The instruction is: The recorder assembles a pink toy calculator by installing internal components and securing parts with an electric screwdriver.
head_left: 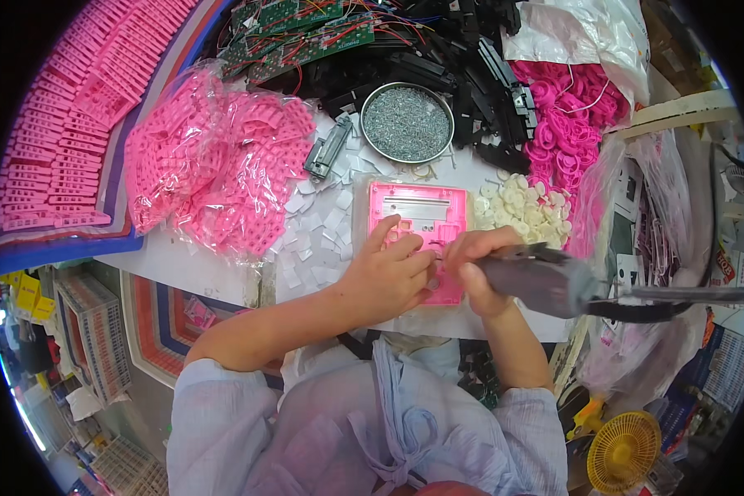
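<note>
A pink plastic casing (450, 217) lies on the white work surface in front of me, with a silvery strip across its upper part. My left hand (391, 277) rests on its lower left side, index finger stretched out and the other fingers bent toward the middle. My right hand (486, 269) is closed round a grey electric screwdriver (537, 283), which points left at the casing. Its tip is near my left fingertips; whether it touches a screw is too small to tell. Behind the casing stands a round metal dish (407, 124) full of small screws.
Pink parts in clear plastic (223, 165) and white paper squares (314, 240) lie left. Cream round pieces (525, 211) and pink rings (562, 124) sit right. Black parts (492, 107) and green circuit boards (306, 45) are piled behind. A yellow fan (624, 450) stands lower right.
</note>
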`<state>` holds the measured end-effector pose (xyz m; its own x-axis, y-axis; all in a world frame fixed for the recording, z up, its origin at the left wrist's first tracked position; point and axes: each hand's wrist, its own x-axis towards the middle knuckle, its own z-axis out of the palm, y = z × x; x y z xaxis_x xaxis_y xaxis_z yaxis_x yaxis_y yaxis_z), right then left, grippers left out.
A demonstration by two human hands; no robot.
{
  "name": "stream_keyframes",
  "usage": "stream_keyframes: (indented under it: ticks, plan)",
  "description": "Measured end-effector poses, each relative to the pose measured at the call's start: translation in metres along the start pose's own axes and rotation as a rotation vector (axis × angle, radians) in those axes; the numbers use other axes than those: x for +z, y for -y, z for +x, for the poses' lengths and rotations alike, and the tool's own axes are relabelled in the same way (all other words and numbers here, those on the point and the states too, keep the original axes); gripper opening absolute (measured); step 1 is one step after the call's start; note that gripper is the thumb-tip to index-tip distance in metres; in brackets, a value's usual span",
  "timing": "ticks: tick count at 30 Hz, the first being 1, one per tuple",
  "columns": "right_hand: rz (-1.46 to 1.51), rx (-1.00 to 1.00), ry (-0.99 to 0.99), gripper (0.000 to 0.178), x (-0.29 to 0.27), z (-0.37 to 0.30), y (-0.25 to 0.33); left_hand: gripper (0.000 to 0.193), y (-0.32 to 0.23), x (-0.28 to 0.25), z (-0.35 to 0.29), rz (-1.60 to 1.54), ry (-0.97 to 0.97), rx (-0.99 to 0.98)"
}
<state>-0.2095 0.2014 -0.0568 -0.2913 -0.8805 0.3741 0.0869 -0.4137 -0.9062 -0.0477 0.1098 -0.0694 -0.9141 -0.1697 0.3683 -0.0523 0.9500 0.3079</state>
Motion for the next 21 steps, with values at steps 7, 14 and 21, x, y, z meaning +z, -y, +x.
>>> stream_keyframes:
  ticks: [7,14,21]
  plan:
    - [-0.132,-0.065,0.145,0.024,-0.009,-0.005,-0.014,0.017,-0.001,0.008,-0.002,0.048,-0.004,0.027]
    - [0.052,0.092,0.054,0.028,-0.013,0.013,0.009,0.025,0.005,0.003,-0.001,0.001,0.046,0.053]
    - [0.181,-0.047,0.080,0.032,-0.018,0.024,0.032,0.026,0.006,-0.005,-0.023,-0.209,-0.072,-0.095]
